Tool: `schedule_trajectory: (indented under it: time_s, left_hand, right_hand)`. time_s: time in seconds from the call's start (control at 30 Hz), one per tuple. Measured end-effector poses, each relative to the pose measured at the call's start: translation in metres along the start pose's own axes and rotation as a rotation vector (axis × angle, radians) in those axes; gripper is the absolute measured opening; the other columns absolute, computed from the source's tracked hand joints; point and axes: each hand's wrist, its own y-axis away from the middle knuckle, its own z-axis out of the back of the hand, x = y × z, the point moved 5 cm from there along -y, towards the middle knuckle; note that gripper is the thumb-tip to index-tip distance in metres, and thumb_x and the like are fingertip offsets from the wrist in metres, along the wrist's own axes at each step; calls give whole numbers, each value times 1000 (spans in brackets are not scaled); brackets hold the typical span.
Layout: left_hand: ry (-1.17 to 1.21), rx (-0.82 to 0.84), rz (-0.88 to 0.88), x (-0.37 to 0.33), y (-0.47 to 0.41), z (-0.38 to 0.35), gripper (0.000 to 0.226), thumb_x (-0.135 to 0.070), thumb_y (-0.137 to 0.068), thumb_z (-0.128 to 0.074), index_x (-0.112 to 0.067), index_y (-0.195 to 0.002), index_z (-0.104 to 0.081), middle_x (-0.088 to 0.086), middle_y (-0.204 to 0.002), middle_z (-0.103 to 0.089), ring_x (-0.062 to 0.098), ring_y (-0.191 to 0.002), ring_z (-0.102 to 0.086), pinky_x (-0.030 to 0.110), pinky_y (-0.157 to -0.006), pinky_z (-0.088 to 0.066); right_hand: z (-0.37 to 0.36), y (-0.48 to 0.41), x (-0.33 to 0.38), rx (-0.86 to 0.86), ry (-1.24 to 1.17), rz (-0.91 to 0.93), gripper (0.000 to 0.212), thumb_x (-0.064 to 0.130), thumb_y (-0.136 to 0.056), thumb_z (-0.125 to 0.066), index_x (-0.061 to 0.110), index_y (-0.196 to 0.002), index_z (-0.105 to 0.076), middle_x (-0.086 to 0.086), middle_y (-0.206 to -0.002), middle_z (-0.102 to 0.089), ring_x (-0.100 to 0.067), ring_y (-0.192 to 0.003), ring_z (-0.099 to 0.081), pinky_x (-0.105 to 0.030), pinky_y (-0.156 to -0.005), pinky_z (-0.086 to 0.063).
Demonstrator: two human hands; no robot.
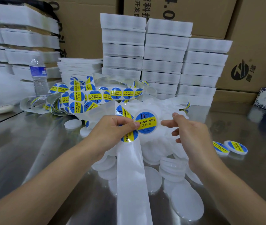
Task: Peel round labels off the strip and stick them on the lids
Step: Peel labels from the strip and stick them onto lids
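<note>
Left hand (112, 128) pinching labelled lid (147, 123) and strip (129, 168), right hand (189, 129) empty, fingers slack, just beside lid

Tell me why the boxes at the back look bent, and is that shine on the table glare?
Head view: the wide lens bows the boxes and white stacks outward near the edges. Yes, the metal table throws back pale glare streaks. The lid pinched by the left hand reads sharp, and the bottle at far left looks soft.
</note>
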Motion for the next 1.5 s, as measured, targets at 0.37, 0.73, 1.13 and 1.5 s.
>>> schedule_trajectory:
  time_s: [0.37,0.73,1.13,1.5]
  left_hand:
    - [55,118,-24,-4,5,-6,18,-40,-63,-72,-23,-64,-77,-6,-67,-71,-1,-59,-60,8,-57,-44]
    - [-37,266,-140,-8,12,-15,27,-52,-48,-71,-31,-63,-77,-8,-65,-71,-1,-60,-60,10,-61,-48]
    - [-225,336,-135,-4,14,-16,16,-39,-63,-81,-28,-74,-78,1,-73,-73,2,-66,-61,14,-69,-48]
    - [-283,307,-151,-4,12,-17,15,-37,-65,-78,-30,-54,-71,-14,-49,-57,-4,-48,-47,6,-50,-36]
  right_hand:
    - [-20,10,5,155,32,145,39,68,-73,-48,34,-84,-62,17,-77,-65,4,-64,-55,-11,-59,-41]
    - [-30,19,7,253,32,276,49,73,-57,-55,33,-86,-57,19,-72,-65,3,-63,-59,-11,-57,-44]
    - [-27,14,2,223,213,240,39,56,-64,-69,17,-65,-62,6,-54,-59,-3,-48,-47,-18,-47,-38]
    - [-24,13,3,190,239,240,43,55,-76,-59,16,-59,-60,8,-46,-50,-4,-43,-41,-13,-45,-33]
